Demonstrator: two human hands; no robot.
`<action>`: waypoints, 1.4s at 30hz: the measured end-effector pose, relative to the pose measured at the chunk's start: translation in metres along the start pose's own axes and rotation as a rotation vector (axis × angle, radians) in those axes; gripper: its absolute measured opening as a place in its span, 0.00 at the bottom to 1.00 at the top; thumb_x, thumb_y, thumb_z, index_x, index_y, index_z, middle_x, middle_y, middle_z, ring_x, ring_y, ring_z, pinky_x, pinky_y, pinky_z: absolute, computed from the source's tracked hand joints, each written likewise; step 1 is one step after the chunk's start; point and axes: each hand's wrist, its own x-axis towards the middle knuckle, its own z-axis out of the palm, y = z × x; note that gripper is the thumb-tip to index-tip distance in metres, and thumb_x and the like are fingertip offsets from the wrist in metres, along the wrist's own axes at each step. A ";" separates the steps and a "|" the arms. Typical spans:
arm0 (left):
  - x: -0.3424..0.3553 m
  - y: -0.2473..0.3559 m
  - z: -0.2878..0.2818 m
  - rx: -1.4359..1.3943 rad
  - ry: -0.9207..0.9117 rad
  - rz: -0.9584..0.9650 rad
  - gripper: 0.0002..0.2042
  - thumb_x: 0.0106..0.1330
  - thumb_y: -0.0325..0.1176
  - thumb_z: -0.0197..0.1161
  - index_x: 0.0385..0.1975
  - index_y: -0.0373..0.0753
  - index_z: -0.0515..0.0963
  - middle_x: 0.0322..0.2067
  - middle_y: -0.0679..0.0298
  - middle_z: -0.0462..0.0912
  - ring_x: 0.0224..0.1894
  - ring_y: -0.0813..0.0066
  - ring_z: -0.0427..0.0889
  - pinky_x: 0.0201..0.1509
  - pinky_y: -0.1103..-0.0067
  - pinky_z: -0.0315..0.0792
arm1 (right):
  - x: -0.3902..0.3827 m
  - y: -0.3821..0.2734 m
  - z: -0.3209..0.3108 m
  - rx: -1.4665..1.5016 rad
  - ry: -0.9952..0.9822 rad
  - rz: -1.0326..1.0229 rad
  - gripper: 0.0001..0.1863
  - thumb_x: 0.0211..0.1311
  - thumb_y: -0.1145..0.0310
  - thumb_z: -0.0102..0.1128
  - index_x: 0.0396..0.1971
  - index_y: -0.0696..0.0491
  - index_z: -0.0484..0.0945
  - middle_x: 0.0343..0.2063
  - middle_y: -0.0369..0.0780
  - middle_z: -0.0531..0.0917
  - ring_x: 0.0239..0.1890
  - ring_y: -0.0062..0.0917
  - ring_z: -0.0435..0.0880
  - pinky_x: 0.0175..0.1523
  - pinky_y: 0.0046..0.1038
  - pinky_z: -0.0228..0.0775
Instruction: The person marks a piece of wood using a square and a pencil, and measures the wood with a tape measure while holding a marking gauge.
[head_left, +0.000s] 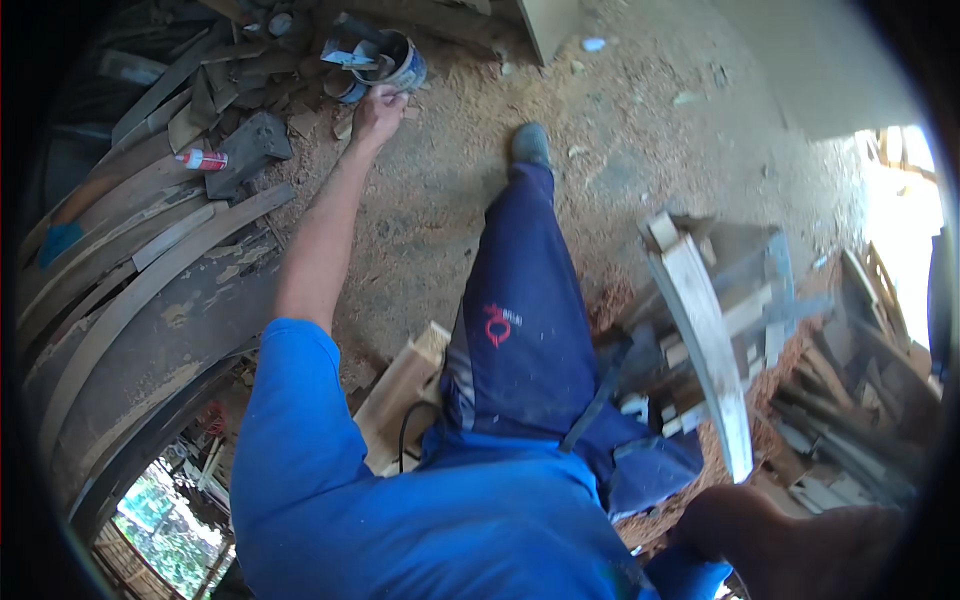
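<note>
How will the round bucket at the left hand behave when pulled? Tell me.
The bucket probably feels heavier than an empty one, since tool-like items stick out. It may tip toward the picture's left, where they overhang. Its wall seems fairly stiff, keeping a round shape.

Left hand (378,117) way out at the far bucket (408,76)
It's right at the near side, can't tell if it's gripping. Curved boards (165,265) piled up left, red-and-white bottle (204,160) by them, pale curved plank (708,345) over right.
</note>
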 end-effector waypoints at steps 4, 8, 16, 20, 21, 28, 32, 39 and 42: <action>0.107 -0.041 0.006 0.427 0.252 -0.003 0.27 0.69 0.40 0.65 0.65 0.35 0.71 0.59 0.44 0.79 0.58 0.43 0.80 0.62 0.60 0.75 | 0.006 0.155 0.056 -0.075 -0.462 0.233 0.35 0.74 0.34 0.45 0.48 0.56 0.77 0.29 0.44 0.80 0.25 0.30 0.80 0.29 0.32 0.75; 0.181 -0.106 -0.001 0.591 0.231 -0.011 0.34 0.68 0.35 0.63 0.73 0.36 0.60 0.71 0.42 0.64 0.66 0.42 0.73 0.68 0.59 0.71 | 0.010 0.223 -0.009 -0.451 -0.394 0.482 0.42 0.75 0.30 0.34 0.45 0.60 0.76 0.25 0.43 0.81 0.21 0.26 0.77 0.23 0.26 0.69; 0.234 -0.172 -0.011 0.910 0.162 -0.019 0.29 0.67 0.29 0.59 0.69 0.31 0.66 0.66 0.41 0.71 0.64 0.41 0.75 0.66 0.56 0.72 | 0.069 0.268 -0.091 -1.059 -0.534 0.531 0.40 0.79 0.34 0.21 0.32 0.56 0.73 0.19 0.37 0.73 0.21 0.23 0.74 0.31 0.21 0.69; 0.225 -0.100 0.020 0.800 0.110 -0.013 0.18 0.71 0.37 0.61 0.57 0.36 0.76 0.52 0.45 0.83 0.54 0.42 0.82 0.56 0.53 0.75 | 0.051 0.269 -0.071 -0.976 -0.363 0.478 0.34 0.79 0.38 0.41 0.43 0.59 0.77 0.23 0.39 0.78 0.21 0.20 0.74 0.25 0.20 0.64; 0.219 -0.096 0.012 0.835 0.164 0.036 0.16 0.71 0.37 0.60 0.55 0.38 0.78 0.50 0.47 0.84 0.53 0.44 0.83 0.55 0.53 0.75 | 0.048 0.268 -0.059 -0.898 -0.391 0.534 0.34 0.79 0.39 0.41 0.43 0.59 0.77 0.23 0.38 0.78 0.21 0.20 0.73 0.25 0.20 0.64; 0.162 0.012 -0.019 0.901 0.080 0.474 0.07 0.72 0.33 0.59 0.41 0.35 0.77 0.40 0.51 0.81 0.45 0.48 0.83 0.47 0.58 0.77 | 0.011 0.218 -0.029 -0.666 -0.372 0.491 0.31 0.79 0.42 0.45 0.35 0.59 0.76 0.21 0.38 0.76 0.21 0.21 0.73 0.29 0.23 0.66; 0.061 0.138 -0.066 0.590 0.072 0.631 0.06 0.71 0.29 0.60 0.40 0.32 0.77 0.36 0.52 0.82 0.40 0.51 0.84 0.45 0.61 0.78 | -0.010 0.181 0.017 -0.719 -0.515 0.425 0.32 0.76 0.40 0.51 0.33 0.60 0.79 0.21 0.39 0.81 0.25 0.21 0.77 0.35 0.26 0.67; -0.126 0.313 -0.098 -0.368 -0.328 0.347 0.12 0.76 0.35 0.61 0.44 0.30 0.81 0.23 0.65 0.76 0.28 0.72 0.83 0.38 0.74 0.77 | -0.061 0.156 0.044 0.060 -0.597 0.841 0.39 0.70 0.58 0.68 0.72 0.57 0.59 0.44 0.47 0.86 0.48 0.33 0.87 0.55 0.34 0.78; -0.206 0.355 -0.070 -0.696 -0.584 0.272 0.12 0.77 0.35 0.62 0.45 0.30 0.81 0.23 0.67 0.76 0.28 0.73 0.82 0.36 0.77 0.76 | -0.081 0.128 0.045 0.149 -0.475 0.606 0.65 0.59 0.53 0.78 0.80 0.49 0.34 0.69 0.57 0.66 0.70 0.46 0.71 0.69 0.46 0.69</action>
